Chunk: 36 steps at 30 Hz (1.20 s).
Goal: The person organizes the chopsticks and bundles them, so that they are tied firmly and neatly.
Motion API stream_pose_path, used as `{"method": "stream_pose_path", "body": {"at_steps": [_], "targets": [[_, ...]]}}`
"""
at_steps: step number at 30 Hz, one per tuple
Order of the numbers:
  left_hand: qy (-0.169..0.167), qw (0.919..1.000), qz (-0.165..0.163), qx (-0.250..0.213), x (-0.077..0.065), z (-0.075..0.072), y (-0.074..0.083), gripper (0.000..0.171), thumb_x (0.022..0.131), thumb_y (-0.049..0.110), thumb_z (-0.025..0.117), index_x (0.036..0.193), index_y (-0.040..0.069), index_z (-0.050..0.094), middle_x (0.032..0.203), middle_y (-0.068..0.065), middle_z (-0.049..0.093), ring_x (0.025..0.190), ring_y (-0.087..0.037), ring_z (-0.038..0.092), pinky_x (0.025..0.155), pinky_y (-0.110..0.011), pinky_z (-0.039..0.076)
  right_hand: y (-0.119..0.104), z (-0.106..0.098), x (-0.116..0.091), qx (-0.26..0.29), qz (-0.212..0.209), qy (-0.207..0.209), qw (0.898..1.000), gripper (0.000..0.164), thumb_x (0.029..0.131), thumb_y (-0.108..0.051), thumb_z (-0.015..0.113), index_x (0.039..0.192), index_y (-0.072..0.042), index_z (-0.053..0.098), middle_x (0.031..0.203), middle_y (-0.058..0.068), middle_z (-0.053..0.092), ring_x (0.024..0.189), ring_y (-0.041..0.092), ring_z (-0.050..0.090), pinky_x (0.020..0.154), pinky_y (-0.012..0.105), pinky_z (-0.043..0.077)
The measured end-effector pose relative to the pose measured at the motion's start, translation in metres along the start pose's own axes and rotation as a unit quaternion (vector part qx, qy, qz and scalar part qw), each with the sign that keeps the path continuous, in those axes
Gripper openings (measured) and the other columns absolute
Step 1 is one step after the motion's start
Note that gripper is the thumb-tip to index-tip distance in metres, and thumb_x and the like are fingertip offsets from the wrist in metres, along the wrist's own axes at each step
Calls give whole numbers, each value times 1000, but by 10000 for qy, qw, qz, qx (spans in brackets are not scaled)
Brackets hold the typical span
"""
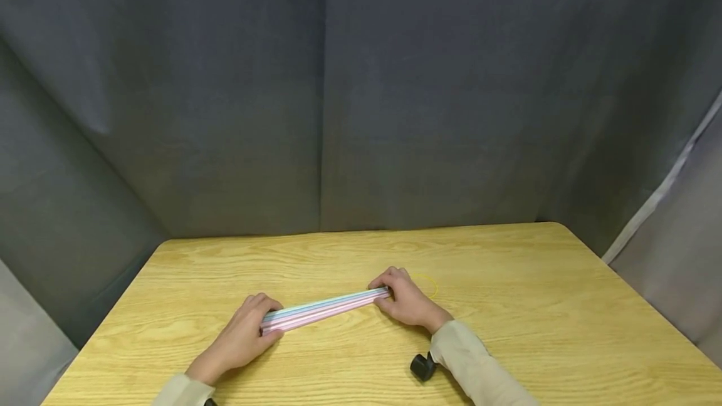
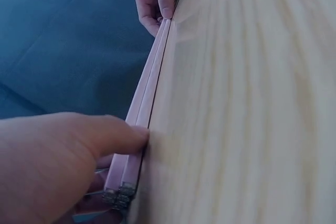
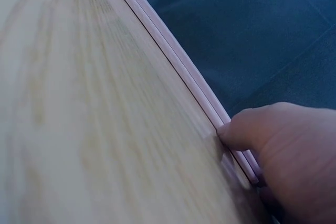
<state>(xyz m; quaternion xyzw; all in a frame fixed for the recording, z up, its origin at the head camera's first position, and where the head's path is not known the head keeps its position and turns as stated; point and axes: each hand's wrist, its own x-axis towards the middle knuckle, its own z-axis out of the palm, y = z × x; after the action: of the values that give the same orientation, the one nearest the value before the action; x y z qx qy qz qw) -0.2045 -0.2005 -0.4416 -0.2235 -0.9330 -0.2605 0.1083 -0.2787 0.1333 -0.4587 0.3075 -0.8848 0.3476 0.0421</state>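
Note:
A bundle of long, thin pastel sticks [image 1: 327, 310], in mint, blue, white and pink, stretches between two hands close over the table. My left hand [image 1: 239, 336] grips its left end, thumb along the near side and fingers round the far side. In the left wrist view the pink sticks [image 2: 137, 103] have dark, rough-looking tips [image 2: 119, 196] just past the thumb. Holding the right end, which sits slightly farther back, is my right hand [image 1: 410, 301]. Its thumb presses the pink sticks [image 3: 178, 53] in the right wrist view, and the fingers behind are mostly hidden.
A thin yellow loop [image 1: 436, 286], like a rubber band, lies on the wood-grain table [image 1: 536, 306] just beyond the right hand and is partly hidden by it. A black device [image 1: 423, 367] is at the right wrist. Dark grey curtains [image 1: 361, 111] stand behind the table.

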Motion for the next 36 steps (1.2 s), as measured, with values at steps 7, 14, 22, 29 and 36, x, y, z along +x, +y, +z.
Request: {"method": "stream_pose_path", "body": {"at_steps": [7,14,22,29,36], "targets": [[192,9958,-661,-602,3,9,-8,30,71,11,81,97,14,67,94,6,64,85,-11,49,76,-27,44,3,-2,0,-34,-185,-56,9998,16,87,-9,68,103,-7,66,95,6,58,80,14,37,71,25,35],[384,9920,-911,-787,5,8,-10,33,64,10,83,94,14,68,88,6,65,82,-11,51,74,-25,45,7,-4,8,-247,-315,-104,9991,15,84,-12,73,99,-12,68,89,-1,59,75,9,41,76,29,35],[265,9876,-1268,-883,-1,9,-9,37,64,10,85,97,13,68,87,6,63,80,-10,51,71,-24,46,4,6,10,-79,-209,-247,9994,19,79,-11,68,97,-10,63,89,1,56,81,14,36,76,29,33],[356,9863,-1348,-881,5,10,-7,42,62,9,84,99,13,65,86,6,62,78,-10,51,71,-24,45,2,7,11,-266,-83,16,9996,21,72,-9,65,92,-11,62,82,-1,53,78,14,32,72,27,30],[680,9852,-1471,-553,2,10,-5,39,58,12,81,95,14,68,82,8,65,75,-9,52,69,-25,43,1,9,12,-528,-274,165,9981,16,76,-6,65,90,-12,62,76,-2,51,72,11,32,74,28,27]]}}
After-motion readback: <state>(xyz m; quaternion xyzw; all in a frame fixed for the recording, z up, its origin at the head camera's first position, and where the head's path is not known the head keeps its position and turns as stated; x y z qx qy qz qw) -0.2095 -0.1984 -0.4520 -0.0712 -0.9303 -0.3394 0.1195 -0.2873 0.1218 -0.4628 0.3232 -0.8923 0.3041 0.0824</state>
